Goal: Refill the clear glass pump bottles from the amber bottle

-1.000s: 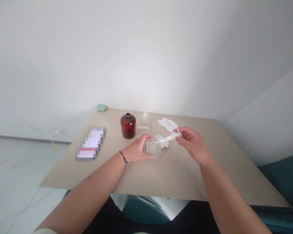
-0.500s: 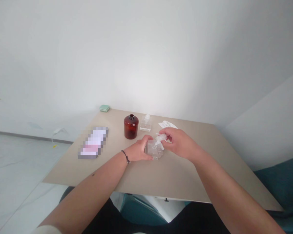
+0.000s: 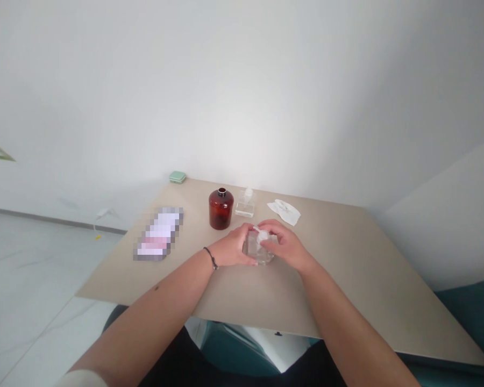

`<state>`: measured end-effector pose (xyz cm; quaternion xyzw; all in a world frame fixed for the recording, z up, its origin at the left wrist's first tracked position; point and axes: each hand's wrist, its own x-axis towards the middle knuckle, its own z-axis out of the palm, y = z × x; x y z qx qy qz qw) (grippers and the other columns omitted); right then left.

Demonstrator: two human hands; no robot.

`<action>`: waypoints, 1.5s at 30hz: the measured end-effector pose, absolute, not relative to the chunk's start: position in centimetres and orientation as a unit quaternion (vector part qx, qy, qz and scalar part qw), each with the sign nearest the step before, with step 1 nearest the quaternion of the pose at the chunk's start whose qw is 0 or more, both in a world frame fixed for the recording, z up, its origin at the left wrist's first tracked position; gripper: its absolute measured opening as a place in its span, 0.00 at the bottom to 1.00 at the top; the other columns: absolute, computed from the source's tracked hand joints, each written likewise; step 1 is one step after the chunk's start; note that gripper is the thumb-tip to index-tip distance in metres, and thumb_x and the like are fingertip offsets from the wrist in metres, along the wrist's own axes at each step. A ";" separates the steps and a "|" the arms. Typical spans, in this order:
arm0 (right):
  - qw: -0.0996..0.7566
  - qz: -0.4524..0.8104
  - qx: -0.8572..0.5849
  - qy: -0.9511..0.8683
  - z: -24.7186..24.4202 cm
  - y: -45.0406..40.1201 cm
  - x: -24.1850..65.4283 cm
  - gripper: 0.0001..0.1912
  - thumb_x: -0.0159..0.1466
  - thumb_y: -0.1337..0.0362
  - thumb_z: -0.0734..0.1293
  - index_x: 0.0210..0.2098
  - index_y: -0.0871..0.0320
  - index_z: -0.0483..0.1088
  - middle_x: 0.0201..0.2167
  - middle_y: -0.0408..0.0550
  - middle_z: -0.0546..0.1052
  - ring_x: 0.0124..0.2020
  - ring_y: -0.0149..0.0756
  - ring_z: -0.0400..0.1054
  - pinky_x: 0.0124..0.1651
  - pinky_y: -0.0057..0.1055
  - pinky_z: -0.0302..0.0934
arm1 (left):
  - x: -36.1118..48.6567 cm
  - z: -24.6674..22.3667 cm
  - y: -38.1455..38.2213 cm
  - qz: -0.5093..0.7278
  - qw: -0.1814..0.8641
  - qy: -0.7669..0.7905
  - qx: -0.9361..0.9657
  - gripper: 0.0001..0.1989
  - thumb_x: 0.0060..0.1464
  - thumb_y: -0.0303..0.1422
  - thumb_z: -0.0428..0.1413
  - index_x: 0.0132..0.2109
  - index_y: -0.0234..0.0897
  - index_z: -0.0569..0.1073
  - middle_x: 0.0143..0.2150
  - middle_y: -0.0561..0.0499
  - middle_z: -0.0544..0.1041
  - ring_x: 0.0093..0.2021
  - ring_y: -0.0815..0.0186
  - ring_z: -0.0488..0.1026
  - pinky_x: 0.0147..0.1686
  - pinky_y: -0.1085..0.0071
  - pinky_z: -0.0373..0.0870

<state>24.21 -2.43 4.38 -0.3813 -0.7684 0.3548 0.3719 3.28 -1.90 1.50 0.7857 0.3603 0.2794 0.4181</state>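
My left hand [image 3: 234, 247] grips the side of a clear square glass bottle [image 3: 258, 250], which rests on the tabletop. My right hand [image 3: 284, 245] sits over the bottle's top, its fingers on a white pump head [image 3: 261, 235]. The pump stands at the bottle's neck, partly hidden by my fingers. Both hands are close together around the bottle. A white crumpled cloth [image 3: 284, 212] lies just beyond my right hand, not touching it.
A beige table [image 3: 339, 290] holds a dark amber bottle [image 3: 221, 209], a small clear pump bottle [image 3: 245, 204], a pixelated flat package [image 3: 159, 234] and a green flat case [image 3: 177, 177] at the far edge. Walls stand behind it.
My right hand has moved from holding the pump up at the right down onto the bottle's top. The pump now stands at the neck. The view has shifted slightly.
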 end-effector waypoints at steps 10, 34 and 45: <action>0.469 0.440 -0.372 -0.670 1.0 -4.1 22.7 0.20 0.62 0.49 0.69 0.50 0.51 0.70 0.51 0.51 0.73 0.54 0.46 0.66 0.59 0.45 0.58 | 3.2 1.6 -2.0 0.275 0.429 0.353 0.785 0.41 0.38 0.36 0.70 0.57 0.38 0.60 0.56 0.41 0.69 0.56 0.50 0.70 0.55 0.53 0.67; 0.476 0.452 -0.360 -0.663 1.1 -4.0 22.7 0.19 0.62 0.48 0.68 0.46 0.53 0.69 0.48 0.50 0.73 0.52 0.44 0.67 0.57 0.42 0.59 | 3.3 1.7 -2.1 0.271 0.437 0.346 0.785 0.42 0.39 0.36 0.70 0.58 0.38 0.58 0.61 0.39 0.66 0.60 0.48 0.66 0.58 0.52 0.64; 0.467 0.423 -0.353 -0.691 1.5 -4.1 22.8 0.19 0.64 0.48 0.66 0.48 0.52 0.71 0.50 0.51 0.73 0.54 0.46 0.66 0.59 0.44 0.57 | 3.3 1.5 -2.0 0.279 0.434 0.328 0.791 0.42 0.40 0.35 0.70 0.59 0.38 0.57 0.61 0.39 0.65 0.61 0.49 0.65 0.61 0.51 0.61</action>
